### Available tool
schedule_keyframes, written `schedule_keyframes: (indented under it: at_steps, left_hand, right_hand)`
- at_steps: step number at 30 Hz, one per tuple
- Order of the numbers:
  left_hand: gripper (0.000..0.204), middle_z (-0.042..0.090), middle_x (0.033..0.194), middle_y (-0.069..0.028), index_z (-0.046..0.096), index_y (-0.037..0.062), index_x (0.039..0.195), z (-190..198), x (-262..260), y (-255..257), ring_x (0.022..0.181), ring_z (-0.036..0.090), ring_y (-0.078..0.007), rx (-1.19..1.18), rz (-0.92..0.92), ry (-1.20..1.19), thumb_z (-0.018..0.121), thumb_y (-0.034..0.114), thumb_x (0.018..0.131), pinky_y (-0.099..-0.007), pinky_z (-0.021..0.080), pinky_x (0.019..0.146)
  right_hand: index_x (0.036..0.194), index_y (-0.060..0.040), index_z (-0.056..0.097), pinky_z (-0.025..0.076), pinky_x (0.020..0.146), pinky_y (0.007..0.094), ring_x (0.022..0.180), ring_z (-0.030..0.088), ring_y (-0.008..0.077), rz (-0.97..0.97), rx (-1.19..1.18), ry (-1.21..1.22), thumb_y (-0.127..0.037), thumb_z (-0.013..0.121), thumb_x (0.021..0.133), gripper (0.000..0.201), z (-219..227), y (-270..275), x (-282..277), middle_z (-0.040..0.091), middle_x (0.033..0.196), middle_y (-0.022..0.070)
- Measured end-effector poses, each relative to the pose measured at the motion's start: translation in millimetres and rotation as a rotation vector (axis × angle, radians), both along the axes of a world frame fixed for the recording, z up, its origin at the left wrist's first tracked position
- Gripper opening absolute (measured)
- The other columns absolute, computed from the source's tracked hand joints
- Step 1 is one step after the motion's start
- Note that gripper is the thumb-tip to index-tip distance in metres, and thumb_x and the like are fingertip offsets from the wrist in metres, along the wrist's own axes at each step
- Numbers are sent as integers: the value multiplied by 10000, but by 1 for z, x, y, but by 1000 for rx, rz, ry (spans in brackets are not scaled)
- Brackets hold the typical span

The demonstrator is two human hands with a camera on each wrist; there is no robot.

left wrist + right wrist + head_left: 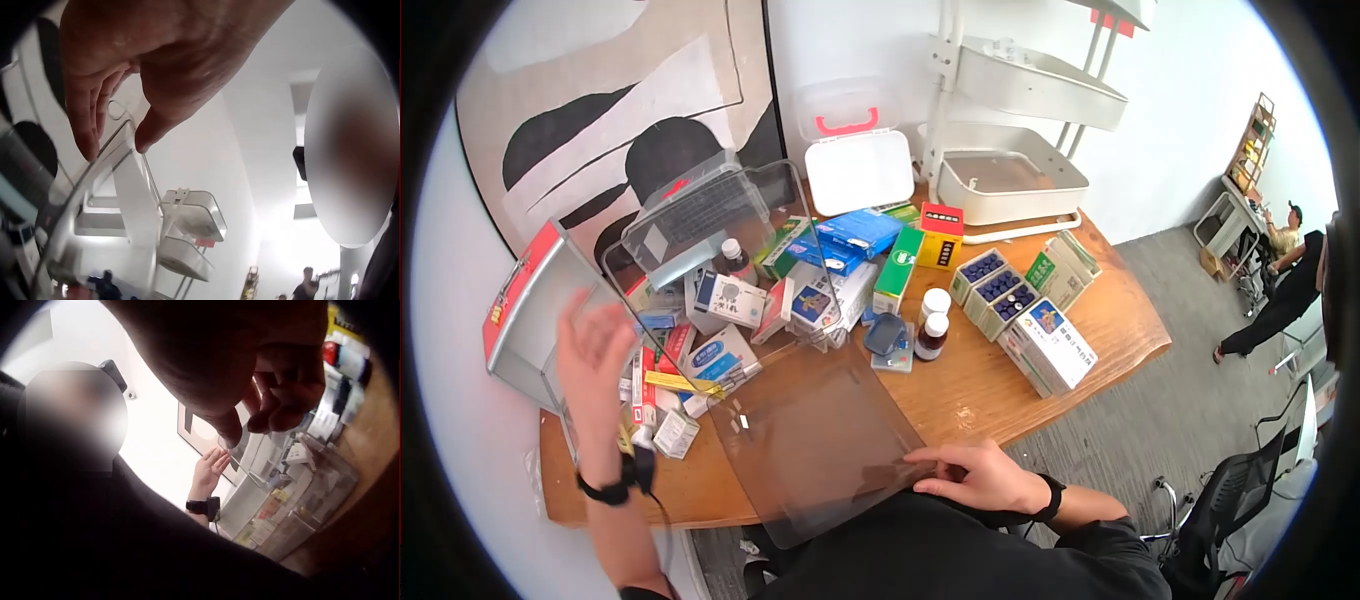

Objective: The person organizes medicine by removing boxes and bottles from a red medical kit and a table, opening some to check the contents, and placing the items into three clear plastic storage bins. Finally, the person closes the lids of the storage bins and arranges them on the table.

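My left hand (595,350), blurred in the head view, is raised at the left with its fingers loosely spread. In the left wrist view its thumb and fingertips overlap a corner of clear plastic, with a gap between them. A large clear plastic box (810,440) lies in front of me, reaching past the near table edge. My right hand (975,478) pinches its right edge between thumb and fingers. Through its upper clear wall, several medicine boxes (730,300) and a brown bottle (735,262) show in a heap.
A red-topped clear case (525,300) leans at the left. Behind stand a white first-aid box (860,170) and a white tiered cart (1015,200). To the right are two white-capped bottles (932,335), cartons of dark-capped vials (1005,300) and a white carton (1050,350). People are in the background.
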State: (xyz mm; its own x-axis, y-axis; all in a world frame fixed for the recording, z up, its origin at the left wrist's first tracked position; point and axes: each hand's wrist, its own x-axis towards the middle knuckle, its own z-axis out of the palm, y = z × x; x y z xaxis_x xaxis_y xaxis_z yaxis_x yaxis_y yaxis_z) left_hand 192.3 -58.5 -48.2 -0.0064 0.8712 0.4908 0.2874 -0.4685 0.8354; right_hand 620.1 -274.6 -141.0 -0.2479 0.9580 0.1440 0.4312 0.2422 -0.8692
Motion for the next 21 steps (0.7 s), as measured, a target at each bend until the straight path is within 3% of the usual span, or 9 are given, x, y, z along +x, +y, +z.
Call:
schedule_keyframes:
  at_steps: [3, 6, 9, 11, 13, 14, 15, 18, 21]
  left_hand:
    - [748, 688, 1380, -147, 433, 21, 1627, -64, 7, -46, 1148, 729, -216, -236, -105, -52, 800, 44, 976, -345, 595, 970]
    - [680, 706, 1322, -136, 455, 1, 1610, -98, 26, -82, 1108, 725, -198, -331, -7, -4, 772, 73, 1013, -325, 593, 966]
    - [571, 706, 1303, -120, 521, -9, 1570, -107, 28, -85, 964, 725, -149, -419, -65, -27, 739, 81, 1051, -275, 591, 814]
    - [457, 695, 1318, -112, 586, -24, 1513, -101, 29, -83, 800, 685, -98, -510, -65, 25, 697, 83, 1083, -250, 546, 654]
    - [432, 708, 1294, -106, 603, -29, 1495, -98, 34, -81, 756, 671, -92, -506, -77, -12, 689, 85, 1087, -249, 528, 615]
    - [408, 721, 1271, -101, 620, -35, 1476, -98, 37, -79, 712, 656, -85, -502, -87, -51, 682, 87, 1092, -248, 510, 575]
    - [408, 721, 1271, -101, 620, -35, 1476, -99, 39, -76, 712, 656, -85, -507, -102, -47, 682, 87, 1092, -248, 510, 575]
    - [396, 756, 935, -32, 631, -4, 1476, -104, 37, -63, 699, 629, -58, -483, -102, 30, 678, 81, 1092, -241, 515, 592]
    - [385, 747, 925, -39, 642, -8, 1468, -100, 45, -52, 717, 621, -58, -468, -91, 35, 667, 68, 1092, -247, 525, 627]
  right_hand:
    - [1265, -105, 805, 526, 598, 326, 605, 641, 174, 7, -28, -46, -223, 884, 957, 339, -6, 4, -1, 661, 715, 59]
    - [1204, -110, 832, 529, 600, 314, 602, 649, 180, 42, -34, -46, -186, 915, 914, 311, -8, 12, 3, 667, 695, 56]
    - [1215, -95, 822, 528, 613, 306, 611, 649, 150, 99, -64, -96, -178, 924, 905, 337, 8, 21, 11, 688, 711, 48]
    - [1375, -72, 750, 525, 614, 296, 653, 655, 103, 122, -159, -10, -179, 924, 914, 505, 26, 28, 23, 732, 790, 28]
    - [1643, -40, 500, 515, 612, 273, 687, 632, 72, -163, 38, 260, -125, 899, 934, 818, 18, 27, 50, 707, 835, 10]
    - [1758, -22, 224, 489, 610, 230, 676, 597, 71, -319, 184, 403, -67, 818, 980, 980, 33, 35, 58, 645, 819, 2]
    - [1773, -24, 131, 429, 602, 197, 640, 509, 53, -538, 330, 326, -48, 714, 1029, 946, 67, 44, 58, 562, 762, -27]
    - [1754, -28, 266, 281, 572, 227, 634, 385, 34, -680, 812, 158, -64, 586, 1114, 717, 133, 70, 106, 414, 740, -72]
    - [1722, 4, 341, 284, 612, 230, 686, 365, 47, -717, 926, 78, -108, 572, 1151, 626, 177, 76, 154, 398, 766, -52]
